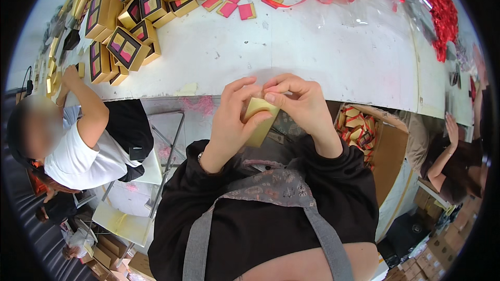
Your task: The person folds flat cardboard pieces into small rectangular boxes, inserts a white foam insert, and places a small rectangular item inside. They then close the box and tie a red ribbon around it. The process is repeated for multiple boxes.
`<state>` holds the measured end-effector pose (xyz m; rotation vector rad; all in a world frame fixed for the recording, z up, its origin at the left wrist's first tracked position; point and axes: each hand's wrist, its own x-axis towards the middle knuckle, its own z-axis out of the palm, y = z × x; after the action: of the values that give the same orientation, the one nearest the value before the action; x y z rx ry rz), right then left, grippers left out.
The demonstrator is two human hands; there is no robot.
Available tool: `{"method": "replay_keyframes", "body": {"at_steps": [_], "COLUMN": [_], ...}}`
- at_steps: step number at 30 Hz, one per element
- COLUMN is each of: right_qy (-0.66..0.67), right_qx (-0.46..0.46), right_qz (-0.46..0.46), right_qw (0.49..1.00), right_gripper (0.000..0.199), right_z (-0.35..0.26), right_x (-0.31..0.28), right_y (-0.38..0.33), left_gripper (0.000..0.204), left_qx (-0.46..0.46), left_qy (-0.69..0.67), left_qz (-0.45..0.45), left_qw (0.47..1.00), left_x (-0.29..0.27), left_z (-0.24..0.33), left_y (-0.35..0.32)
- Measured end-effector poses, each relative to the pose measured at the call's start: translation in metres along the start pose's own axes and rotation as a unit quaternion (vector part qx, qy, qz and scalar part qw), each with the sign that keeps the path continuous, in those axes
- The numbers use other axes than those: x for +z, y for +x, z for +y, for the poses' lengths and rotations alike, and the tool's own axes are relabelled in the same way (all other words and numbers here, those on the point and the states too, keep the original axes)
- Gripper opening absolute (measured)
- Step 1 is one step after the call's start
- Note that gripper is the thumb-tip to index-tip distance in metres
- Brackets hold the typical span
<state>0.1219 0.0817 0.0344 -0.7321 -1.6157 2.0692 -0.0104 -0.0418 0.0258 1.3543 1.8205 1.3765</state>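
Both my hands pinch one small gold card piece, held up in front of my chest.

My left hand [232, 122] cradles the gold piece [260, 119] from 9 o'clock while my right hand [302, 101] closes its grip on the top edge, keeping it off the white tabletop [312, 47]; finished gold boxes [125, 47] lie at 10 o'clock, red ribbon [437, 10] at 2.

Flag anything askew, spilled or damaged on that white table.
Nothing damaged that I can see. The gold boxes at the table's far left lie in a loose heap, tilted against each other, and red ribbon sprawls along the far right. Both hands hold a pale gold card piece.
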Motion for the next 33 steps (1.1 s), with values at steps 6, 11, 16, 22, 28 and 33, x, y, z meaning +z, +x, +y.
{"method": "replay_keyframes", "body": {"at_steps": [6,11,16,22,28,33], "right_qy": [-0.028,-0.322,-0.262,-0.792,-0.633,-0.188], "right_qx": [-0.103,-0.580,-0.475,-0.298,-0.278,-0.109], "right_qz": [-0.075,-0.096,-0.242,0.238,0.319,0.097], "right_qw": [0.991,0.742,0.805,0.476,0.648,0.971], "right_gripper": [0.030,0.028,0.028,0.007,0.013,0.026], "right_z": [0.004,-0.023,-0.026,-0.015,-0.078,-0.186], "right_x": [0.016,0.043,0.051,-0.051,-0.102,-0.126], "right_y": [-0.014,0.005,0.034,0.157,0.177,0.173], "left_gripper": [0.039,0.081,0.082,0.059,0.052,0.057], "left_qx": [0.057,0.009,-0.158,0.048,-0.022,-0.052], "left_qy": [0.009,-0.312,-0.291,-0.171,-0.233,-0.365], "left_qz": [0.021,0.187,0.099,0.493,0.439,0.273], "left_qw": [0.998,0.932,0.938,0.852,0.867,0.889], "left_x": [-0.016,-0.049,-0.116,-0.255,-0.215,-0.124], "left_z": [-0.010,0.017,0.005,0.019,0.012,0.027], "left_y": [-0.018,-0.006,-0.046,-0.088,-0.071,-0.003]}}
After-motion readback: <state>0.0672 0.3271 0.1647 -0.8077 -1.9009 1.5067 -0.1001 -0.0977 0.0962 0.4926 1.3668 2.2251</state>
